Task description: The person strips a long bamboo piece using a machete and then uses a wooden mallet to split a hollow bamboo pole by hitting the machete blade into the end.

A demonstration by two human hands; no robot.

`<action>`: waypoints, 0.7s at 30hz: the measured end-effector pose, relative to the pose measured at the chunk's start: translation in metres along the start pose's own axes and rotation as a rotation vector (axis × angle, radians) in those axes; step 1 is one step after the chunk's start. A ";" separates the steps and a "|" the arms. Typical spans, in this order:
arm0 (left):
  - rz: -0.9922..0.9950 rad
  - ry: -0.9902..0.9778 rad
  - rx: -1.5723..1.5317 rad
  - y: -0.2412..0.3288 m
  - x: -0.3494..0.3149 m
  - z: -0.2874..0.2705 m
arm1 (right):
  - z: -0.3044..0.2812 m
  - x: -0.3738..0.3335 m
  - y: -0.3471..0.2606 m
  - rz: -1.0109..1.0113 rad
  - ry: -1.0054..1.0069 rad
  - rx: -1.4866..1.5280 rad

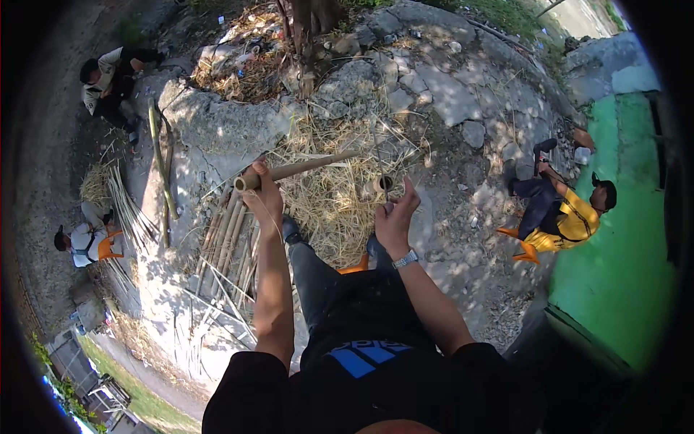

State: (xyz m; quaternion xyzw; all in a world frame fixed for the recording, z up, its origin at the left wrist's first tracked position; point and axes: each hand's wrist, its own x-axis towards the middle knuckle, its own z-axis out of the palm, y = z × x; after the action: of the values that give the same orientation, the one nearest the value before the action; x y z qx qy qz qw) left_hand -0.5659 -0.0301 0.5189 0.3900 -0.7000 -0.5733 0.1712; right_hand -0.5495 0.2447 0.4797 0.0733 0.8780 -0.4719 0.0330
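My left hand (264,189) is shut around the near end of a tan bamboo pole (307,168), which slants up and to the right over a heap of dry straw (332,199). My right hand (395,217), with a silver watch (405,259) on its wrist, is raised with the thumb up. It seems to grip a thin dark stick (381,163) that rises from its fingers. A short bamboo tube (379,184) shows its round end just above those fingers. Whether the hand touches the tube is unclear. My dark trouser legs and shoes lie below both hands.
Split bamboo strips (228,242) lie piled at my left. Green bamboo poles (163,170) rest on rock. A tree trunk (311,29) stands ahead among broken stones. Three other people sit around: far left (108,79), lower left (87,242), and in yellow at right (567,217) beside a green floor (622,253).
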 end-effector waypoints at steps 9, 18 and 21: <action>-0.551 -0.134 -0.523 -0.045 -0.139 0.186 | -0.046 -0.005 0.053 -0.038 0.055 0.127; 0.045 -0.387 0.068 -0.044 -0.140 0.223 | -0.020 0.013 0.042 0.147 0.134 0.621; 0.130 -0.339 0.072 -0.031 -0.130 0.210 | -0.041 0.026 0.058 0.077 -0.285 0.756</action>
State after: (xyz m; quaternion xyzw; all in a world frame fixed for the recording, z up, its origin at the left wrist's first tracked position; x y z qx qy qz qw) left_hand -0.6166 0.2057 0.4573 0.2477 -0.7625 -0.5932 0.0736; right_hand -0.5657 0.3126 0.4510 0.0469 0.6258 -0.7654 0.1424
